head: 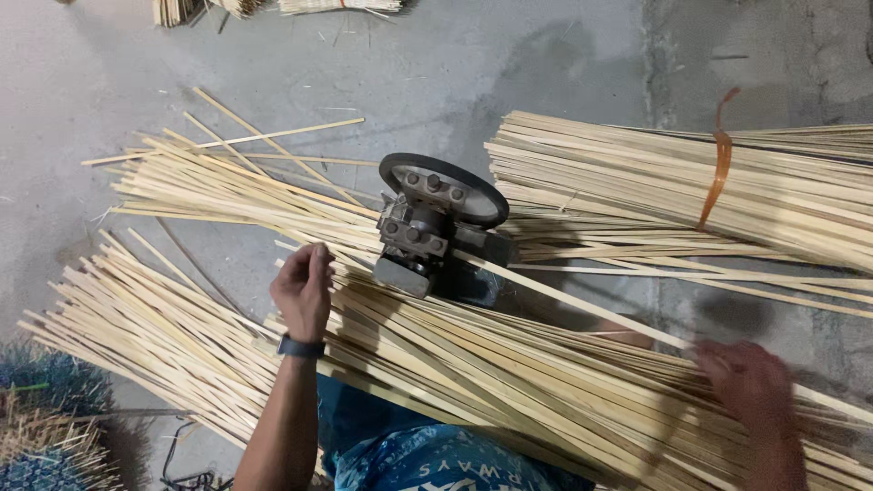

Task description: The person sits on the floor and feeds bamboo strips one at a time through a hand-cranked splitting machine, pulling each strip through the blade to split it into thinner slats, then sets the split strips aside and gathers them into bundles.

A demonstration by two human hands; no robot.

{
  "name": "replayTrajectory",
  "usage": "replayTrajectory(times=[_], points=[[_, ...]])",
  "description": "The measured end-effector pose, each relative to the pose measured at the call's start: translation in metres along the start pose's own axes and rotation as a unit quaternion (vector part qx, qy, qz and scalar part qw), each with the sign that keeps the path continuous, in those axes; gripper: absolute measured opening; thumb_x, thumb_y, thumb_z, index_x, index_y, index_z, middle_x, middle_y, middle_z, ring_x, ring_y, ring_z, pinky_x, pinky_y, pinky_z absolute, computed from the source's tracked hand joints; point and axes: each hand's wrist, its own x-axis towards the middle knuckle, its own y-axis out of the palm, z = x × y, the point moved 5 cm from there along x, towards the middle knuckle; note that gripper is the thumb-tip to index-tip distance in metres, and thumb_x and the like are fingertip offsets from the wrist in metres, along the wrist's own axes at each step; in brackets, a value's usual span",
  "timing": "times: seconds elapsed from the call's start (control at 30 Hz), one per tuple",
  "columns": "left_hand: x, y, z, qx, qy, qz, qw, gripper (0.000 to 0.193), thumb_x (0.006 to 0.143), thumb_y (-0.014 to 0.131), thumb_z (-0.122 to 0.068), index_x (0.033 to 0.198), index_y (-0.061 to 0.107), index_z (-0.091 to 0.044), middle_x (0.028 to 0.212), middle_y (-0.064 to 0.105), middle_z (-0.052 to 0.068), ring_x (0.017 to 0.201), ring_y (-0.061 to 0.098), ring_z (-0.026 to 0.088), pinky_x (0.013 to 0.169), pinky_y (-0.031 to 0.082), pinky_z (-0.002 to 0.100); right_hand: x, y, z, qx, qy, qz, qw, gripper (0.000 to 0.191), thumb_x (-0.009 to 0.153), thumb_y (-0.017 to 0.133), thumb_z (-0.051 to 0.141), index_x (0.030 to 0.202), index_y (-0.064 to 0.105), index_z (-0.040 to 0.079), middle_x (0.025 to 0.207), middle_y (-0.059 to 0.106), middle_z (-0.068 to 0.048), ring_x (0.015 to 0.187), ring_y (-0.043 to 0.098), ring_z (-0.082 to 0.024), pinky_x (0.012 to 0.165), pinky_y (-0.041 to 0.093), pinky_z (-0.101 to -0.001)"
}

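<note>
1. Across the person's lap lies a thick pile of bamboo strips (509,382), seemingly still unprocessed.
2. Left hand (303,289) rests on strips beside the small wheeled machine (436,227); its fingers curl narrowly over them.
3. Right hand (750,382) presses one long strip (582,305) running into the machine; its grip is blurred, so cannot tell.
4. A tied bundle (691,177) lies on the floor beyond, and a loose heap (227,186) fans out left of the machine.

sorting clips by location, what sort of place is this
Probably a small bamboo-strip workshop, worked at floor level: piles of pale split strips lie on a bare concrete floor, a tied bundle waits nearby, and a small wheeled metal machine sits among them.
</note>
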Motion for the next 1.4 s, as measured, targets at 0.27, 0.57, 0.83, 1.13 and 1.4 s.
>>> replayTrajectory(times=[0.27,0.57,0.83,1.13,1.4], points=[[0.054,0.040,0.038,-0.137,-0.142,0.030,0.980,0.042,0.095,0.072,-0.022,0.131,0.058,-0.005,0.108,0.071,0.005,0.092,0.070,0.013,0.071,0.060,0.030,-0.007,0.042,0.180,0.013,-0.286,-0.121,0.950,0.030,0.085,0.073,0.029,0.112,0.077,0.015,0.121,0.076,-0.008,0.112,0.070,-0.022,0.104,0.052,-0.0463],[0.068,0.060,0.049,-0.191,-0.159,0.050,0.967,0.028,0.102,0.067,-0.023,0.119,0.064,-0.001,0.103,0.072,0.011,0.093,0.072,0.020,0.077,0.060,0.035,-0.013,0.099,0.253,0.047,-0.204,0.130,0.969,0.026,0.086,0.080,0.023,0.107,0.078,0.008,0.116,0.073,-0.009,0.112,0.065,-0.023,0.103,0.046,-0.0473],[0.097,0.070,0.042,-0.208,-0.154,0.073,0.963,0.026,0.103,0.064,-0.022,0.118,0.062,-0.001,0.106,0.076,0.013,0.090,0.072,0.017,0.074,0.058,0.032,-0.021,0.081,0.207,0.091,-0.291,0.006,0.952,0.015,0.081,0.078,0.019,0.095,0.083,0.013,0.097,0.078,-0.003,0.095,0.072,-0.020,0.091,0.054,-0.0381],[0.117,0.053,0.042,-0.201,-0.161,0.050,0.965,0.030,0.102,0.063,-0.024,0.124,0.059,-0.002,0.098,0.076,0.010,0.088,0.073,0.019,0.070,0.058,0.031,0.007,0.004,-0.012,0.009,0.000,0.088,0.996,0.024,0.092,0.070,0.035,0.103,0.086,0.022,0.098,0.085,-0.005,0.088,0.082,-0.021,0.084,0.062,-0.0353],[0.138,0.002,0.030,-0.290,-0.134,-0.052,0.946,0.032,0.104,0.058,-0.034,0.126,0.058,-0.011,0.075,0.054,0.001,0.065,0.057,0.013,0.057,0.057,0.034,0.013,-0.008,-0.040,-0.129,0.025,0.090,0.987,0.027,0.088,0.075,0.037,0.111,0.084,0.024,0.091,0.082,0.002,0.075,0.075,-0.011,0.079,0.064,-0.0274]])
